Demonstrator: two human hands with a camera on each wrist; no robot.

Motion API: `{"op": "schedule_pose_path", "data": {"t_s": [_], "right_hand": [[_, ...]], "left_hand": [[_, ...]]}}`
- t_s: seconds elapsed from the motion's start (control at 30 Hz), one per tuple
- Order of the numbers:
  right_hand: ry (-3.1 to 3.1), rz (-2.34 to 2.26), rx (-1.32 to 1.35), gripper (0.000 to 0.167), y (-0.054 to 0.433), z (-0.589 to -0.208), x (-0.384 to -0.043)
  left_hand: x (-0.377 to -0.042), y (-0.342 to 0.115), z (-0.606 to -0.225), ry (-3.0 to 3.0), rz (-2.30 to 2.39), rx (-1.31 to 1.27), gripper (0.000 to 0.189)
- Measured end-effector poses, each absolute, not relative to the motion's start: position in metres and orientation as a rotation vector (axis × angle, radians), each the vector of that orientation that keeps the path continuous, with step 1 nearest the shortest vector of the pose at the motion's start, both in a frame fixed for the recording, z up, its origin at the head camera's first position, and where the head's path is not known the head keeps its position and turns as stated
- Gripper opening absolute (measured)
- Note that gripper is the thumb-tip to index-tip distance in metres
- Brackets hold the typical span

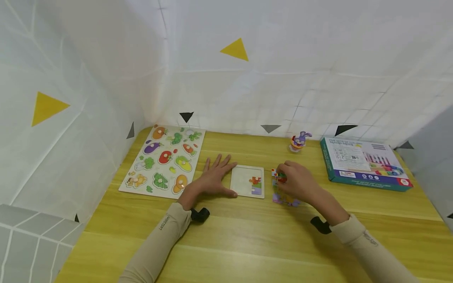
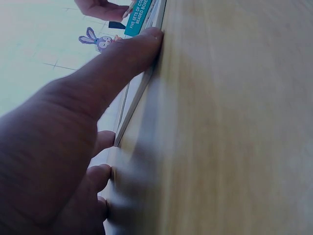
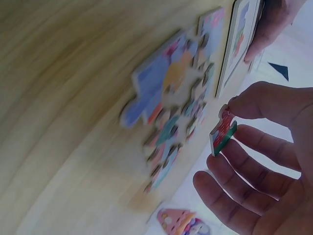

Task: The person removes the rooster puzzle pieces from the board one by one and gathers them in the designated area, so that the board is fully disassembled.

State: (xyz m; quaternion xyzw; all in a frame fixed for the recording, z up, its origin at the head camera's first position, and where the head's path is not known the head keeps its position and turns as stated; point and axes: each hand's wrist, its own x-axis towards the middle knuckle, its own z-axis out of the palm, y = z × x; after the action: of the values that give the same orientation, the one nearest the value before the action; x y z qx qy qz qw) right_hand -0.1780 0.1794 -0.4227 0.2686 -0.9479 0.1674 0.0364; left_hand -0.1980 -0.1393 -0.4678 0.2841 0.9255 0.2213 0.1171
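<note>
A square puzzle tray (image 1: 242,182) lies in the middle of the table, with a few joined pieces (image 1: 256,186) in its lower right corner. My left hand (image 1: 214,177) rests at the tray's left side, fingers spread, thumb on the near edge; the left wrist view shows that thumb (image 2: 132,49) against the edge. To the right, my right hand (image 1: 299,182) pinches a red and green puzzle piece (image 3: 223,132) between thumb and fingers, above the table. Loose colourful puzzle pieces (image 3: 164,73) lie under and beside it, partly hidden by the hand in the head view.
A vegetable peg puzzle board (image 1: 164,161) lies on the left. Behind the right hand stands a small purple rabbit figure (image 1: 300,140). A boxed bead set (image 1: 364,163) lies at the back right. White sheeting (image 1: 212,94) hangs behind the table.
</note>
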Motion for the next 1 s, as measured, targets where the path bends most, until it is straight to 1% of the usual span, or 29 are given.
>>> {"op": "schedule_pose_path", "data": {"t_s": [0.27,0.67,1.0], "right_hand": [[-2.923,0.504,0.773,0.025,0.2,-0.422,-0.177],[-2.983,0.474,0.71,0.034,0.22,-0.419,-0.179],[-2.997,0.463,0.67,0.03,0.233,-0.427,-0.183]], "left_hand": [[-0.197,-0.14,-0.469,2.709,0.664,0.836,0.111],[-0.198,-0.14,-0.469,2.699,0.685,0.842,0.111],[-0.199,-0.14,-0.469,2.694,0.679,0.846,0.111]]}}
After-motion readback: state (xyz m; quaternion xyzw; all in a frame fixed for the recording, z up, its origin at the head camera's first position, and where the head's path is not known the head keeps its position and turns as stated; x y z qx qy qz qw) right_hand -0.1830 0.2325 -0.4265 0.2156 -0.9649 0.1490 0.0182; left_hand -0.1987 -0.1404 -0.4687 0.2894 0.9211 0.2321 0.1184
